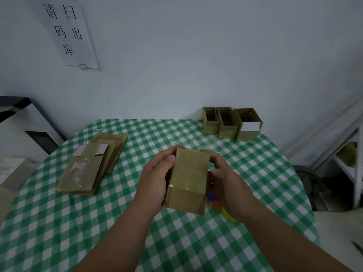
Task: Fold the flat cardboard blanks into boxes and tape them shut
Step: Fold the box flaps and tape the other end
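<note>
**Fourth box in hand, a stack of blanks left**

I hold a folded box point(187, 181) above the middle of the table point(59, 222), my left hand point(155, 179) wrapped round its left side with the thumb on top, my right hand point(222, 173) curled round its right side. Shiny tape already covers the face turned toward me, so I judge this end sealed.

At two o'clock from it, against the wall, three boxes point(231, 122) stand in a row, tops open. I see nothing inside the two on the left; the right one shows something white at its near side, and I cannot tell what.

At nine o'clock, the blanks point(92, 163) lie stacked flat, not yet folded.

Just beside my right wrist something blue, orange and yellow point(216, 203) lies half hidden, perhaps the tape dispenser.
</note>
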